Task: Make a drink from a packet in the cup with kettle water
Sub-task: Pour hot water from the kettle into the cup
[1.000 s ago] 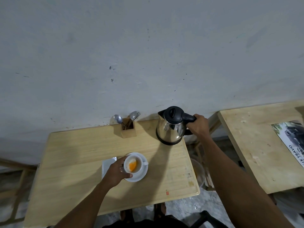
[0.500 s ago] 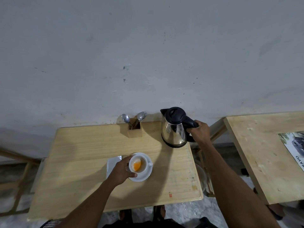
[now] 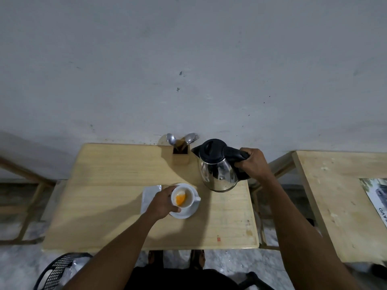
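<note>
A white cup (image 3: 184,198) with orange powder in its bottom stands on a white saucer (image 3: 189,212) in the middle of the wooden table (image 3: 109,206). My left hand (image 3: 162,203) grips the cup's left side. A steel kettle (image 3: 217,170) with a black lid and handle hangs above the table's far right part, spout pointing left. My right hand (image 3: 254,164) is closed round its handle. A white packet (image 3: 149,196) lies flat just left of the saucer, partly under my left hand.
A wooden holder (image 3: 181,153) with spoons and a fork stands at the table's back edge against the grey wall. A second wooden table (image 3: 343,206) with a printed sheet (image 3: 377,197) is to the right. A black mesh basket (image 3: 56,273) sits on the floor, lower left.
The kettle has come off the table's back right corner and moved nearer the cup, held by my right hand. My left hand has stayed on the cup.
</note>
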